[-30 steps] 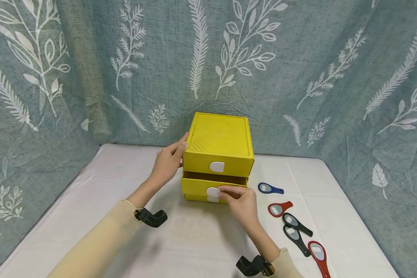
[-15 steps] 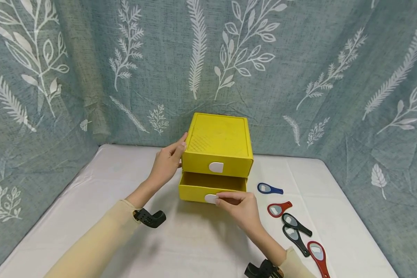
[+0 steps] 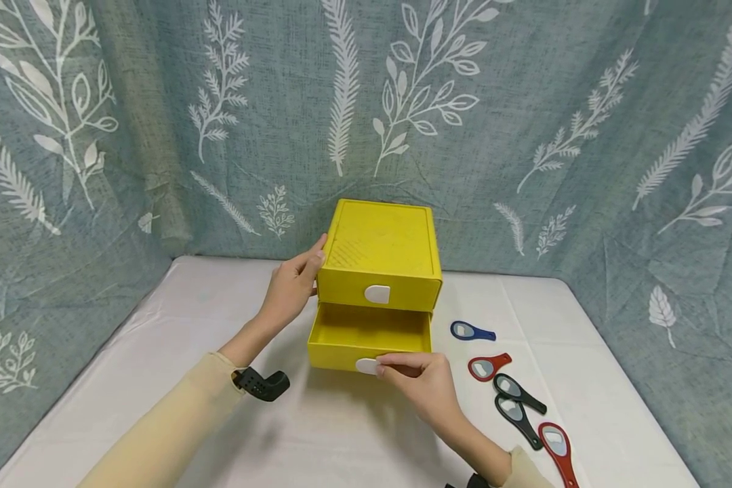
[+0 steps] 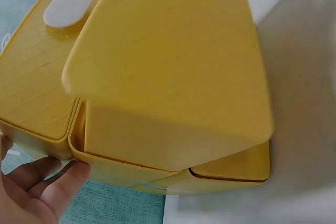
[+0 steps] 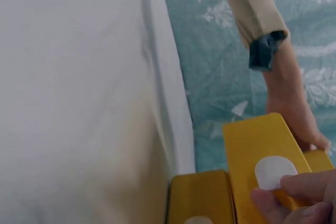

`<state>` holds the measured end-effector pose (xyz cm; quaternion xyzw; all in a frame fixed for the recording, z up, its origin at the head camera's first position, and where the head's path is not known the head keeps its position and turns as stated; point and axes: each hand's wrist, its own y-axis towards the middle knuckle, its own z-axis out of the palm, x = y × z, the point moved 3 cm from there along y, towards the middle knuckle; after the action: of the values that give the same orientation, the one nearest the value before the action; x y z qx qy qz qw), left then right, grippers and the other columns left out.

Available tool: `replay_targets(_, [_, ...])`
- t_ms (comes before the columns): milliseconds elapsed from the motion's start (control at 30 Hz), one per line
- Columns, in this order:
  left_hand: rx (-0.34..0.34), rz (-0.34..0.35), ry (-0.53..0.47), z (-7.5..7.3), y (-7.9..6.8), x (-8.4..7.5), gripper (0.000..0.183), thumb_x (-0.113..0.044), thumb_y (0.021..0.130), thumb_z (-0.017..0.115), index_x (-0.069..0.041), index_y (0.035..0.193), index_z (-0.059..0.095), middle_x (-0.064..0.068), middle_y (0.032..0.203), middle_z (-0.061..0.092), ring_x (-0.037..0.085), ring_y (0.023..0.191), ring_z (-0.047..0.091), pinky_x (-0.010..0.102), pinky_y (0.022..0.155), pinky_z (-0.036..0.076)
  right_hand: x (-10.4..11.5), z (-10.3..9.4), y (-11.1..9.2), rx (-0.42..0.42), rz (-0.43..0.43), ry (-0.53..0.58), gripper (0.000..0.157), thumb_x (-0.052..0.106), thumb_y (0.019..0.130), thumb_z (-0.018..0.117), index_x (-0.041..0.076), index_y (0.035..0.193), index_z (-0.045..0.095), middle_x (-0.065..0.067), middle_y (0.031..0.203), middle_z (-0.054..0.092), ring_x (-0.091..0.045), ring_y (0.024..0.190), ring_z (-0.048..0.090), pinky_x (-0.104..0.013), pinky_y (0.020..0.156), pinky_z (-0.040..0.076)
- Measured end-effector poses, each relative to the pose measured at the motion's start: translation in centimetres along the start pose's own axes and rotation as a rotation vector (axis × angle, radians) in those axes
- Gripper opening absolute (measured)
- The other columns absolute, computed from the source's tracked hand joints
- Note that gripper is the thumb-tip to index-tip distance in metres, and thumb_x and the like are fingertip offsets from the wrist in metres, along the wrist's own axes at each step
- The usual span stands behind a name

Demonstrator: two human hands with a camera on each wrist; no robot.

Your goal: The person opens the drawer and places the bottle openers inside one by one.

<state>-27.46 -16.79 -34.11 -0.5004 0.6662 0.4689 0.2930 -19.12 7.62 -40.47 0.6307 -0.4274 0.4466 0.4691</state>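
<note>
Two hands meet a yellow cabinet (image 3: 384,237). At its nine o'clock the left hand (image 3: 288,288), out of a beige sleeve (image 3: 158,420) and black wristband (image 3: 261,384), rests parted fingers against the side. At six o'clock the middle drawer (image 3: 335,356) juts out, hiding the bottom drawer (image 5: 199,192) from the head view. At five, the right hand (image 3: 423,386) pinches the drawer's white knob (image 3: 366,367), thumb to fingers. Toward four lie round-headed tools: a blue one (image 3: 472,331), a red one (image 3: 489,367), two overlapping black ones (image 3: 531,401) and a second red (image 3: 559,451), just beside a black handle. White cloth (image 3: 317,434), shadowed near the drawer, covers the table; leaf-printed blue-green curtain (image 3: 280,102) hangs at ten, twelve and two o'clock.
</note>
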Motion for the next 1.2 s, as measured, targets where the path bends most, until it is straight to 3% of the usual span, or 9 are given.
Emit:
replay_targets(67, [0.0, 0.001, 0.002, 0.0, 0.0, 0.0, 0.055, -0.054, 0.103, 0.039, -0.028, 0.152, 0.04, 0.017, 0.123, 0.061, 0.03, 0.057, 0.053, 0.038, 0.075, 0.059, -0.2, 0.0, -0.4, 0.013, -0.012, 0.004, 0.009, 0.006, 0.08, 0.083, 0.007, 0.088, 0.081, -0.005, 0.083, 0.074, -0.019, 0.079, 0.07, -0.028, 0.072, 0.059])
replay_targets(167, [0.0, 0.003, 0.002, 0.0, 0.0, 0.0, 0.055, -0.054, 0.103, 0.039, -0.028, 0.152, 0.04, 0.018, 0.121, 0.061, 0.031, 0.048, 0.045, 0.038, 0.075, 0.059, -0.2, 0.0, -0.9, 0.031, -0.021, 0.001, 0.008, 0.01, 0.08, 0.083, 0.009, 0.088, 0.082, -0.003, 0.083, 0.074, -0.019, 0.079, 0.07, -0.029, 0.072, 0.059])
replay_targets(233, [0.001, 0.004, 0.004, 0.0, -0.1, 0.0, 0.055, -0.054, 0.103, 0.039, -0.028, 0.152, 0.04, 0.013, 0.138, 0.054, 0.029, 0.049, 0.047, 0.037, 0.075, 0.059, -0.2, 0.0, -1.2, 0.035, -0.021, 0.001, 0.009, 0.011, 0.081, 0.083, 0.009, 0.089, 0.082, -0.003, 0.083, 0.074, -0.019, 0.079, 0.071, -0.03, 0.071, 0.059])
replay_targets(367, [0.005, 0.001, 0.006, 0.0, -0.1, 0.0, 0.055, -0.054, 0.103, 0.039, -0.028, 0.152, 0.039, 0.013, 0.14, 0.052, 0.031, 0.055, 0.051, 0.036, 0.075, 0.059, 0.0, 0.2, -1.8, 0.031, -0.014, 0.003, 0.009, 0.011, 0.081, 0.082, 0.009, 0.09, 0.082, -0.003, 0.084, 0.074, -0.02, 0.08, 0.071, -0.03, 0.071, 0.059])
replay_targets(500, [0.006, 0.0, 0.0, 0.0, -0.1, -0.1, 0.055, -0.053, 0.103, 0.04, -0.028, 0.152, 0.039, 0.008, 0.146, 0.046, 0.033, 0.081, 0.063, 0.038, 0.076, 0.059, 0.2, 0.3, -2.3, 0.033, -0.01, 0.006, 0.009, 0.011, 0.082, 0.082, 0.009, 0.091, 0.082, -0.002, 0.088, 0.075, -0.02, 0.082, 0.071, -0.031, 0.072, 0.059])
replay_targets(633, [0.01, -0.004, -0.003, -0.1, -0.1, -0.1, 0.054, -0.054, 0.103, 0.04, -0.031, 0.152, 0.039, 0.007, 0.147, 0.045, 0.027, 0.11, 0.062, 0.039, 0.077, 0.059, 0.2, 0.4, -2.5, 0.036, -0.006, 0.004, 0.008, 0.01, 0.082, 0.081, 0.011, 0.091, 0.082, -0.001, 0.088, 0.075, -0.02, 0.082, 0.072, -0.031, 0.072, 0.059])
replay_targets(833, [0.013, -0.008, -0.011, 0.0, -0.1, -0.2, 0.052, -0.054, 0.103, 0.039, -0.034, 0.151, 0.039, 0.008, 0.144, 0.049, 0.029, 0.069, 0.057, 0.037, 0.076, 0.059, 0.1, 0.4, -2.9, 0.031, -0.019, 0.0, 0.008, 0.01, 0.083, 0.081, 0.011, 0.091, 0.082, 0.001, 0.089, 0.075, -0.02, 0.082, 0.071, -0.031, 0.072, 0.059])
replay_targets(1033, [0.01, 0.001, -0.008, 0.1, -0.1, -0.2, 0.056, -0.054, 0.103, 0.039, -0.027, 0.152, 0.039, 0.01, 0.145, 0.048, 0.035, 0.056, 0.049, 0.039, 0.076, 0.059, 0.0, 0.4, -3.2, 0.039, -0.034, 0.004, 0.009, 0.009, 0.084, 0.08, 0.01, 0.093, 0.082, 0.0, 0.091, 0.075, -0.02, 0.084, 0.071, -0.03, 0.073, 0.059])
replay_targets(1200, [0.005, -0.003, -0.001, 0.0, -0.2, -0.4, 0.055, -0.053, 0.103, 0.039, -0.029, 0.152, 0.039, 0.018, 0.118, 0.061, 0.036, 0.057, 0.048, 0.037, 0.075, 0.059, 0.2, 0.4, -3.2, 0.056, -0.055, -0.01, 0.01, 0.009, 0.085, 0.079, 0.011, 0.094, 0.081, 0.0, 0.091, 0.075, -0.019, 0.084, 0.071, -0.029, 0.073, 0.059])
